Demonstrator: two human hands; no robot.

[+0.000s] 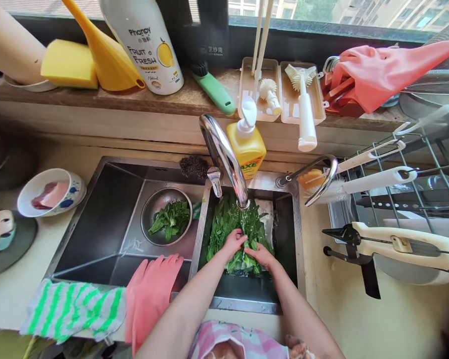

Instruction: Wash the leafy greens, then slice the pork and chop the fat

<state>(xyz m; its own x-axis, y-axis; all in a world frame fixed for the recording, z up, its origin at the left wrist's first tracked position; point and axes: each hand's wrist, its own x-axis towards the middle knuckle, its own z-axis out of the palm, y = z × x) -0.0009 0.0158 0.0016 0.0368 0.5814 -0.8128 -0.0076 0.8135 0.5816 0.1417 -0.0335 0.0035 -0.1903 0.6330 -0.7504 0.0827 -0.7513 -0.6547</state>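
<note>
Leafy greens (224, 219) crowd the right basin (289, 239) of a steel sink (239, 304), directly beneath a curved chrome faucet (224, 149). The long, narrow leaves are deep green and wet, overlapping in a loose, untidy mass that spreads across much of the basin. Toward the near side the color brightens — pale, yellowish-green stalks stand out among the darker foliage. The fingers of the right hand (261, 255) close on that lighter bunch; those of the left hand (235, 241) curl in at its edge, though whether they grip it cannot be told. A smaller heap (similarly green) lies in a round metal bowl (146, 213) in the left basin (86, 224).
</note>
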